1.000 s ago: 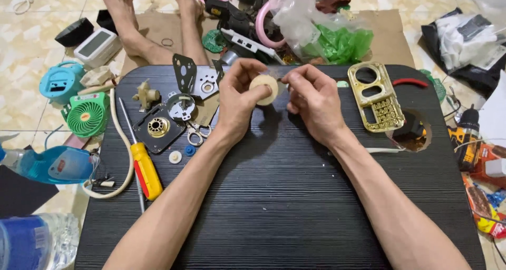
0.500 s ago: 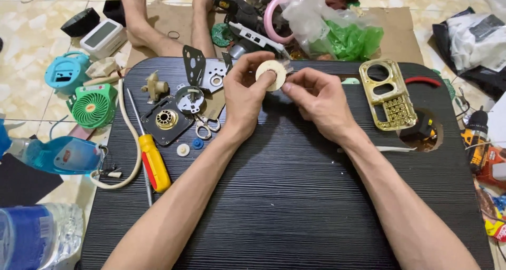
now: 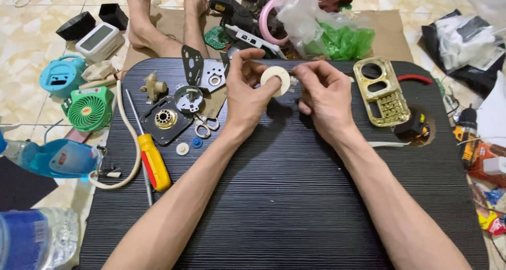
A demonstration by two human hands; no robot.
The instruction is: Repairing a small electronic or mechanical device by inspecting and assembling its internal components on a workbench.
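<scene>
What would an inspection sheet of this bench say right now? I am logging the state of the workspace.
Surface: black ribbed tabletop, near half bare.
Job's things: cream round disc held above the table.
Clutter: yellow screwdriver, small scissors, gold frame, metal plates.
Grippers: left hand grips the disc; right hand pinches at its edge.
Cables: cream cord looped at the left edge.
Surroundings: tiled floor, green fan, someone's bare feet.

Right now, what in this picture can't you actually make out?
Head view only:
- What the right hand pinches beside the cream disc: too small, covered by fingertips.
- The disc's near edge: hidden under the left hand thumb.
- Water bottle: cut off by the bottom left corner.
- Person opposite: only bare feet show.
</scene>
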